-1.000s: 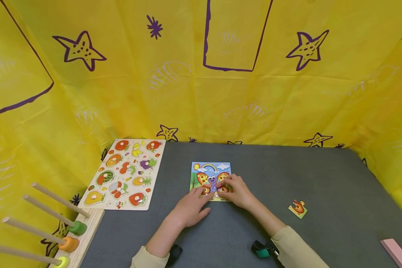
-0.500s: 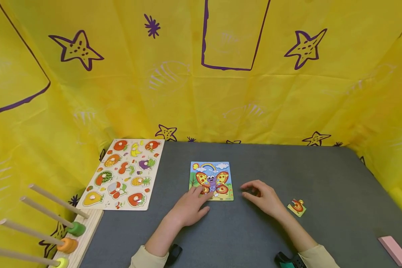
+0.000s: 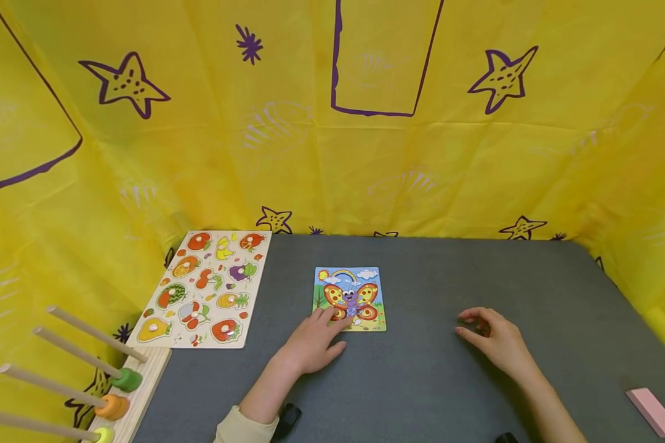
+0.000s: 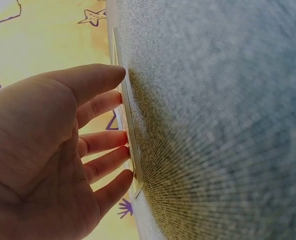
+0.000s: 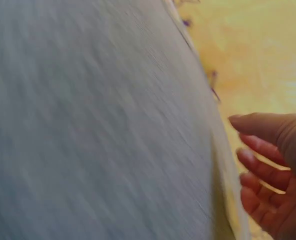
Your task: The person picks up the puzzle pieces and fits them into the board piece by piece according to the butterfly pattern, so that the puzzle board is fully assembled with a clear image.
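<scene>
A small square butterfly puzzle (image 3: pixel 357 281) lies on the dark grey table in the head view. My left hand (image 3: pixel 313 341) rests its fingertips on the puzzle's lower left part. In the left wrist view, the left hand's spread fingers (image 4: pixel 105 142) touch the puzzle's thin edge. My right hand (image 3: pixel 495 341) is well to the right of the puzzle, low over the table, with loosely bent fingers. No object shows between its fingers (image 5: pixel 260 167) in the right wrist view. The loose butterfly puzzle piece is hidden, its earlier spot being covered by the right hand.
A fruit peg puzzle board (image 3: pixel 210 289) lies at the left. In front of it stands a wooden peg stand (image 3: pixel 149 375) with green, orange and yellow rings. A pink block (image 3: pixel 655 413) sits at the right. Yellow patterned cloth (image 3: pixel 321 166) hangs behind the table.
My right hand has left the butterfly puzzle and moved right, over where the loose piece lay. The left hand has stayed on the puzzle.
</scene>
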A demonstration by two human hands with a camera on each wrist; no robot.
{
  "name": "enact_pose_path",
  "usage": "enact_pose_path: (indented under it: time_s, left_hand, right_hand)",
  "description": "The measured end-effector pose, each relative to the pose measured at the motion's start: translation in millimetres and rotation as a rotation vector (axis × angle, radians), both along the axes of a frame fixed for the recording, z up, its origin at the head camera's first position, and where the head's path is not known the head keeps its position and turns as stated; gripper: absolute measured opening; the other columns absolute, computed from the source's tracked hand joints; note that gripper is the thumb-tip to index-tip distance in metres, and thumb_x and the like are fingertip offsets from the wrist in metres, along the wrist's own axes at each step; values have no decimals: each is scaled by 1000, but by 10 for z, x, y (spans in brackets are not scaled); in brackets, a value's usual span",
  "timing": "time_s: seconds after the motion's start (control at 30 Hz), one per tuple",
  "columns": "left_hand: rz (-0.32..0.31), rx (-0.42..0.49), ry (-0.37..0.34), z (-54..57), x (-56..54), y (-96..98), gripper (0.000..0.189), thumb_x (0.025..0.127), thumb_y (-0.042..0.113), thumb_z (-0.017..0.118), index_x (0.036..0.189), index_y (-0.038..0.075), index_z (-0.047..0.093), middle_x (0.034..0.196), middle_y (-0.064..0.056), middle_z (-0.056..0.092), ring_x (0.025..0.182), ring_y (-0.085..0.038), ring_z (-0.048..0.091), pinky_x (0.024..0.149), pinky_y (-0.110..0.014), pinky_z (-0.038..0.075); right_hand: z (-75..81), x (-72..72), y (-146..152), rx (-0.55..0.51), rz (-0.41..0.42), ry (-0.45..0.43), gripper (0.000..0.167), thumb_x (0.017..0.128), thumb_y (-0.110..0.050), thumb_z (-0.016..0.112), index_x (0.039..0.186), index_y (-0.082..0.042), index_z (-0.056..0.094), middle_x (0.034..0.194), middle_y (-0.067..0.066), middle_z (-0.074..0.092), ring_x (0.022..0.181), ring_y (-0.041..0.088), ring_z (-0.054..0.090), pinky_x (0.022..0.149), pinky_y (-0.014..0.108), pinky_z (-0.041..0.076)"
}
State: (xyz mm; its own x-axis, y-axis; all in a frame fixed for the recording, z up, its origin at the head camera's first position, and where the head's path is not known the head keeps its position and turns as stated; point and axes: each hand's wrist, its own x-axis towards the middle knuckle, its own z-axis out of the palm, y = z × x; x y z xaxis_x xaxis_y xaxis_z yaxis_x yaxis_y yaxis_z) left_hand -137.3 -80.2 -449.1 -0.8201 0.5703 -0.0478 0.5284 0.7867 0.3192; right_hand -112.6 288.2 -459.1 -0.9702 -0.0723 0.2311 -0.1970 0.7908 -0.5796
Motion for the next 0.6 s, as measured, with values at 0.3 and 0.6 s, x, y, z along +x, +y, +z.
enact_pose_path:
  time_s: [0.3,0.6]
  left_hand:
    - [7,-1,-8,5,1,0,48,94,30,64,140,19,55,136,-11,48,123,-29,46,98,-50,43]
    - [10,16,-22,36,22,4,47,94,28,64,139,17,56,137,-12,48,125,-31,44,99,-51,41]
  right_hand:
    - [74,93,432,132,-63,-149,54,76,-37,84,105,3,62,96,13,62,82,25,53,69,41,43]
    - [100,126,498,173,-71,-259,50,74,-39,84,98,1,66,93,9,61,82,24,53,72,42,43]
